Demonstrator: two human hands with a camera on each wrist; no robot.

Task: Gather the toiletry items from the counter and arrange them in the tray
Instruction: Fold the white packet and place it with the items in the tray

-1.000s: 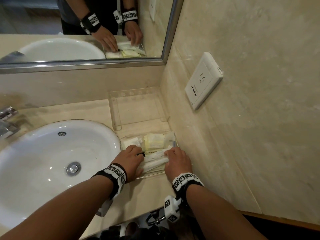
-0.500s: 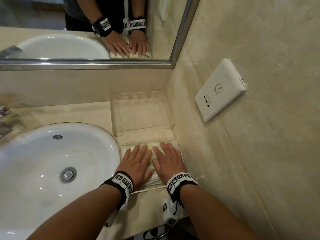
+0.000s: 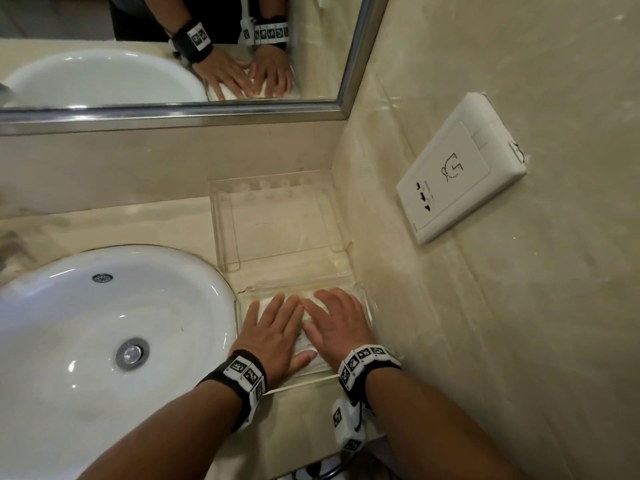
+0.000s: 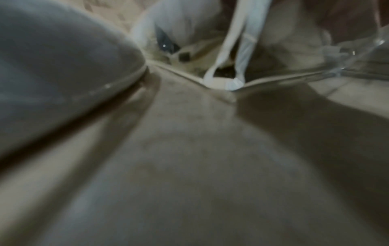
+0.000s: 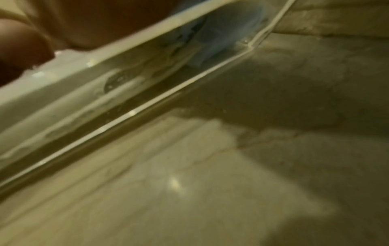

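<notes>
A clear acrylic tray [image 3: 367, 308] stands on the counter in the corner by the right wall. Several white and cream toiletry packets [image 3: 305, 337] lie inside it, mostly hidden under my hands. My left hand [image 3: 277, 317] lies flat on the packets in the tray's left half, fingers straight. My right hand [image 3: 337, 313] lies flat beside it on the right half. The left wrist view shows the tray's near corner [image 4: 230, 87]. In the right wrist view, packets [image 5: 147, 78] show through the tray wall [image 5: 130, 114].
A second clear acrylic tray [image 3: 225, 237] stands just behind, against the back wall. The white sink basin [image 3: 104, 323] is close on the left. A white socket plate [image 3: 460, 168] sits on the right wall, and a mirror [image 3: 173, 112] hangs above the counter.
One second ago both hands gripped long white packets in the tray. They let go and flattened onto the packets, and have stayed flat since.
</notes>
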